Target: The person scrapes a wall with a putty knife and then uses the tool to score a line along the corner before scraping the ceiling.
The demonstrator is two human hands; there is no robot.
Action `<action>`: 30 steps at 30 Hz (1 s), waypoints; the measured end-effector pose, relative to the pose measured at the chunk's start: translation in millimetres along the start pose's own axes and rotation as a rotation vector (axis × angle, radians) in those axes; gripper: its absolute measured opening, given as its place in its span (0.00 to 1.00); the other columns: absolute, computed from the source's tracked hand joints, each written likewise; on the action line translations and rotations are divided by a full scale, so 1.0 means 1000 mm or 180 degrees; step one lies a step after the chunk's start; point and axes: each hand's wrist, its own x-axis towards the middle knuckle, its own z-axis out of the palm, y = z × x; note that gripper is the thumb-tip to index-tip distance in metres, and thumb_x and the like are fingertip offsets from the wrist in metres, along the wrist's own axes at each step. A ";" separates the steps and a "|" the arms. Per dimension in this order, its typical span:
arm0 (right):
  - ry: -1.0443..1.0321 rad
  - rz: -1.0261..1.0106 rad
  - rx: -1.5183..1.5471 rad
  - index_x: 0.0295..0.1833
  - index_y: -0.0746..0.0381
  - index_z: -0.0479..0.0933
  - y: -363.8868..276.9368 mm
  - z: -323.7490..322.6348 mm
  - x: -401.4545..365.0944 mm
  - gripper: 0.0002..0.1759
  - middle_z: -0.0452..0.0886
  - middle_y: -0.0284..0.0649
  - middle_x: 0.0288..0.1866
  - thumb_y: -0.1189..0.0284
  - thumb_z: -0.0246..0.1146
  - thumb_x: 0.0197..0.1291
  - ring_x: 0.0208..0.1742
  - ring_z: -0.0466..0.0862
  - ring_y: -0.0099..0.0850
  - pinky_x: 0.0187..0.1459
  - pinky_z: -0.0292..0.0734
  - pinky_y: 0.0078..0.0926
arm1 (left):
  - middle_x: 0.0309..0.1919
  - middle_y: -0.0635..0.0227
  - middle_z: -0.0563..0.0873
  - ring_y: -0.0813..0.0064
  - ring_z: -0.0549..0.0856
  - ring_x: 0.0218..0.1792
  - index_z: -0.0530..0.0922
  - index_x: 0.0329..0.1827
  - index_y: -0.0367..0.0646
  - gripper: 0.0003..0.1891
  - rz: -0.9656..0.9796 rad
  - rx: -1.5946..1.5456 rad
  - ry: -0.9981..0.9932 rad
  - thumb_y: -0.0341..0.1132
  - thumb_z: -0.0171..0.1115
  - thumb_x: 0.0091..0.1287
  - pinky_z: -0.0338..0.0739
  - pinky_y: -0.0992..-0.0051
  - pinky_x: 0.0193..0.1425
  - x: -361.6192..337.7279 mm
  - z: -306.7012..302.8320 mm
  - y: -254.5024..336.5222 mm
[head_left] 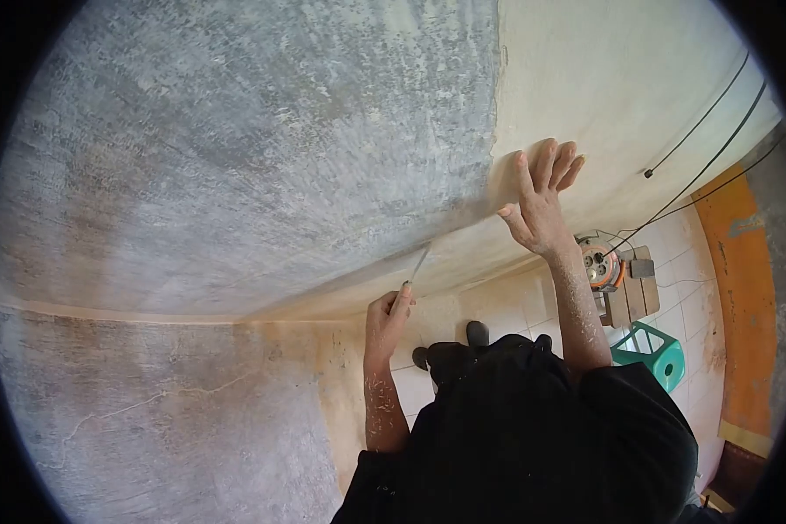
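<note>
My left hand (389, 321) is closed around the handle of a scraper (422, 260). The scraper's thin metal blade points up and right, its tip at the lower part of the wall where grey meets cream. My right hand (541, 205) rests on the cream wall surface (585, 96), fingers spread, just right of the ragged paint edge. Left of that edge, the wall is a rough, streaked grey surface (323, 131). Pale flakes cling to both forearms. The scraper's handle is mostly hidden in my left hand.
A cable reel (599, 265) stands by a small wooden bench (635, 293) on the right, near a green plastic stool (659, 356). Black cords (703, 170) hang along the wall. An adjoining grey wall (175, 410) lies at the lower left. Tiled floor (410, 389) shows beside dark shoes (477, 333).
</note>
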 end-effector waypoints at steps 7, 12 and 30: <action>0.0026 0.0040 0.0103 0.79 0.51 0.47 -0.005 -0.002 0.003 0.42 0.24 0.49 0.81 0.39 0.39 0.67 0.77 0.14 0.51 0.67 0.05 0.60 | 0.18 0.80 0.68 0.87 0.65 0.22 0.80 0.30 0.37 0.23 -0.0167 -0.0196 -0.0162 0.51 0.57 0.71 0.57 0.80 0.26 0.000 -0.004 0.011; -0.0128 0.0139 0.0235 0.79 0.52 0.45 -0.012 -0.009 0.003 0.42 0.23 0.49 0.81 0.40 0.39 0.68 0.76 0.13 0.51 0.67 0.05 0.60 | 0.17 0.80 0.68 0.86 0.65 0.21 0.81 0.30 0.37 0.25 -0.0256 -0.0328 0.0043 0.54 0.57 0.71 0.57 0.79 0.26 -0.009 0.010 -0.010; -0.0274 0.0397 0.0744 0.79 0.57 0.41 -0.019 -0.032 0.002 0.45 0.33 0.47 0.82 0.37 0.26 0.67 0.79 0.23 0.48 0.72 0.11 0.54 | 0.17 0.81 0.69 0.87 0.64 0.19 0.82 0.32 0.34 0.25 0.0239 0.0072 0.0082 0.53 0.60 0.68 0.55 0.80 0.22 0.003 0.001 -0.004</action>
